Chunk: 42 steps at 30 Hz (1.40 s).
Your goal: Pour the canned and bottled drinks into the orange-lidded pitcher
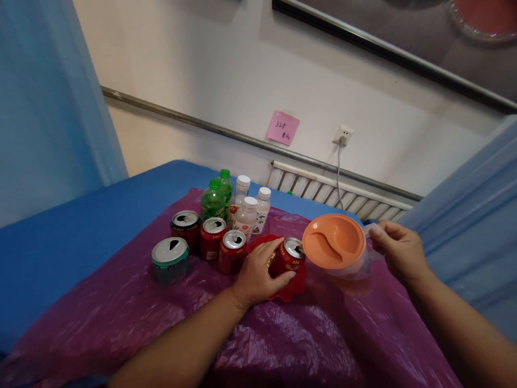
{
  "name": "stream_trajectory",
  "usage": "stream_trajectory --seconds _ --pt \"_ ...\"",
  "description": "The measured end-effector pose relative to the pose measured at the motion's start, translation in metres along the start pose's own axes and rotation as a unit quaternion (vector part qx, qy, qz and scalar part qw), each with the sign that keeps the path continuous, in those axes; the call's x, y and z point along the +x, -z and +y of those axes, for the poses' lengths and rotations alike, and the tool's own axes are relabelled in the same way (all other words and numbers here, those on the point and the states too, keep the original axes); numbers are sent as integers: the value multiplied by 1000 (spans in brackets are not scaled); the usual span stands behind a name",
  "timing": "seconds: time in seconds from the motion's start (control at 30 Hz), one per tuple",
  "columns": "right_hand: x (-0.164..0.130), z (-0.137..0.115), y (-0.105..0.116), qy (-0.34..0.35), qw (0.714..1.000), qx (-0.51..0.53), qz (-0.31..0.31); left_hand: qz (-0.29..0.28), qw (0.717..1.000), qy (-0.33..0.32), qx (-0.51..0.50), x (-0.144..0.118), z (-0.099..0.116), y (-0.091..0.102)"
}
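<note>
My left hand [258, 274] is wrapped round a red drink can [287, 260] with an opened top, over a scalloped red dish [295, 284]. The can leans slightly toward the right. By its handle, my right hand [399, 250] grips a clear plastic pitcher [359, 268] with an orange lid [333, 241]. The pitcher is tilted toward the can, and its lid edge comes close to the can's opening. Whether they touch, I cannot tell. Left of my left hand stand more opened red cans [233, 258] and a short clear jar with a teal rim [171, 267].
Green-capped bottles [213, 205] and white-capped clear bottles [247, 215] stand behind the cans. Purple plastic sheeting [181, 323] covers part of the blue surface [133, 194]. A radiator [311, 186], a socket with a plugged cord [343, 134] and a pink note [283, 127] are at the wall.
</note>
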State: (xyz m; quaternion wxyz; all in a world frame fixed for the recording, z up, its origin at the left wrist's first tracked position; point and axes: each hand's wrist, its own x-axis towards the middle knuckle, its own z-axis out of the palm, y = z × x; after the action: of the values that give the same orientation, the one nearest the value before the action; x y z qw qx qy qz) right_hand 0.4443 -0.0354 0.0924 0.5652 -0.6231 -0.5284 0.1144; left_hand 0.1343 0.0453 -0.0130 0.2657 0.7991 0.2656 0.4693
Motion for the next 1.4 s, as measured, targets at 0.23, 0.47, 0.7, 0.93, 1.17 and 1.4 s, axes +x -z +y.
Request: stream_trajectory --seconds 0.23,0.47,0.7,0.93,1.17,1.4 --pt "0 6 2 -14 1000 -4 0 1 1000 4 -2 0 2 0" --pt "0 5 1 -23 1000 2 0 -7 1000 7 -6 0 -1 -1" --pt "-1 4 2 -20 1000 12 -3 -3 1000 4 -6 0 0 -1" --pt "1 5 2 -16 1000 2 5 7 1000 1 0 -1 0 -1" --pt "1 0 1 -20 1000 -11 3 4 1000 4 1 0 0 -1" --pt "1 -2 0 -12 1000 -12 2 5 1000 4 0 -1 0 0"
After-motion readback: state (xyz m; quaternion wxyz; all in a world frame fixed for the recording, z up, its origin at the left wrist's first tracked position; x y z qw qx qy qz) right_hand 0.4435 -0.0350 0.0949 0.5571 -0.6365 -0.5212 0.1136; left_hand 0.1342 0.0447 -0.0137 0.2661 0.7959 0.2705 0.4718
